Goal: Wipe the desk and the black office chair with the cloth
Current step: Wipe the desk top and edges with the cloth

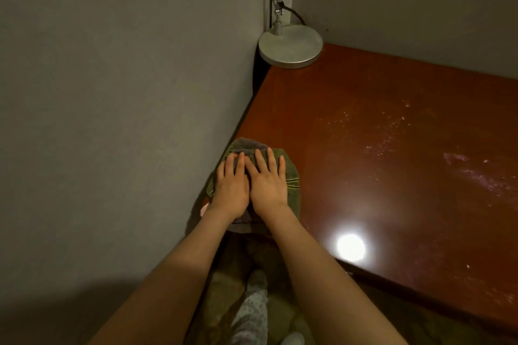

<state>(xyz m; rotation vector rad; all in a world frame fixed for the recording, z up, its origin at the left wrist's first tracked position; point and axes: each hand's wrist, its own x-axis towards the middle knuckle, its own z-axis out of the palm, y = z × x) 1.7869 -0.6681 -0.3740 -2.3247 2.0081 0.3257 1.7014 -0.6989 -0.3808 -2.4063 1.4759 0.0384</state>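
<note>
A folded olive-green cloth (290, 176) lies on the near left corner of the reddish-brown desk (378, 134), right against the wall. My left hand (231, 187) and my right hand (267, 182) lie side by side on the cloth, palms down, fingers straight, pressing it flat. Most of the cloth is hidden under the two hands. Dusty whitish smears (476, 173) show on the desk surface to the right. The black office chair is not in view.
A round silver lamp base (291, 46) with its pole and black cable stands in the desk's far left corner. Grey walls (126, 92) close in on the left and behind. A bright light reflection (350, 247) glares near the front edge. My legs and the floor show below.
</note>
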